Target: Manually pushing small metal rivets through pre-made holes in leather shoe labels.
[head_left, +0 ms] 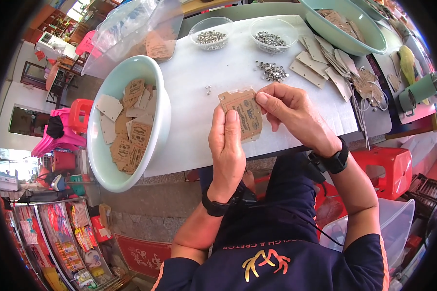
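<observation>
Over the table's near edge I hold a brown printed cardboard tag (249, 119) upright and slightly tilted, its corners cut and a hole near its upper left corner. My left hand (226, 148) is closed on its left side, thumb across the printed face. At the upper right corner, the thumb and forefinger of my right hand (294, 109) pinch the tag's edge. Whether a small metal piece is between those fingertips, I cannot tell. Beyond the hands lies a loose pile of small silvery metal pieces (274, 72), and a few more (208, 89) lie farther left.
Left stands a pale green basin (159, 140) of tags. Two clear bowls (193, 40) (294, 40) of metal pieces sit at the back. Grey tags (310, 70) and white cords (360, 116) lie right, near another green basin (369, 47). A red stool (398, 167) is at right.
</observation>
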`<state>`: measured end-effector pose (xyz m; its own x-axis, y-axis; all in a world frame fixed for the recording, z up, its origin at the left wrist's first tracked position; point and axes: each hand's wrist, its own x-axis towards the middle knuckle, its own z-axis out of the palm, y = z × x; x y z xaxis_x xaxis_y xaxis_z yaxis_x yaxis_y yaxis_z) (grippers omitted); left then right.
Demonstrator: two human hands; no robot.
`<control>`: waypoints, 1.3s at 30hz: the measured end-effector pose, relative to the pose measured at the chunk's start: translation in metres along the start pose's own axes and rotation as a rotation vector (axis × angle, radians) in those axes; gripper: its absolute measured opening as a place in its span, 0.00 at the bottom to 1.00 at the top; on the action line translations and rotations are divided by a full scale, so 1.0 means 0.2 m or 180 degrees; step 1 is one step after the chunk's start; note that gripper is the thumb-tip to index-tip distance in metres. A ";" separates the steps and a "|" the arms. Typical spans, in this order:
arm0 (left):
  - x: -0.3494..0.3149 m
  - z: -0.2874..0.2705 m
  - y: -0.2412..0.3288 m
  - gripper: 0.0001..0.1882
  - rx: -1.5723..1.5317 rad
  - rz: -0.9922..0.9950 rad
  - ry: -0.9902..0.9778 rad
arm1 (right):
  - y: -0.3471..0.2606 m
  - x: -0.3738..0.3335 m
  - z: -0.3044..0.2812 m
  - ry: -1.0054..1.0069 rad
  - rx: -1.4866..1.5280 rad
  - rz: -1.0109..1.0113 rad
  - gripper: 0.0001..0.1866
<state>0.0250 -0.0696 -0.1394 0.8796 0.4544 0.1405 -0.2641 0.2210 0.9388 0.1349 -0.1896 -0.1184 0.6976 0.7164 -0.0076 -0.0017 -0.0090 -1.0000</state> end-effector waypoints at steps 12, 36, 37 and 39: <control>-0.03 0.12 0.00 0.17 -0.0306 0.0325 0.0603 | 0.03 -0.05 0.12 0.0656 0.0067 -0.0506 0.11; 0.01 0.01 0.06 0.13 -0.0121 0.0056 0.0255 | 0.00 -0.11 0.00 0.0371 -0.1408 -0.0974 0.12; 0.00 0.01 0.06 0.13 -0.0120 0.0037 0.0213 | 0.01 -0.11 0.01 0.0445 -0.1417 -0.1122 0.13; 0.00 0.02 0.07 0.14 -0.0120 0.0018 0.0172 | 0.01 -0.11 0.01 0.0518 -0.1427 -0.1270 0.14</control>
<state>0.0220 -0.0702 -0.1254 0.8557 0.5014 0.1277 -0.2847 0.2501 0.9254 0.1175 -0.2037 -0.1209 0.6829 0.6097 0.4024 0.5580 -0.0798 -0.8260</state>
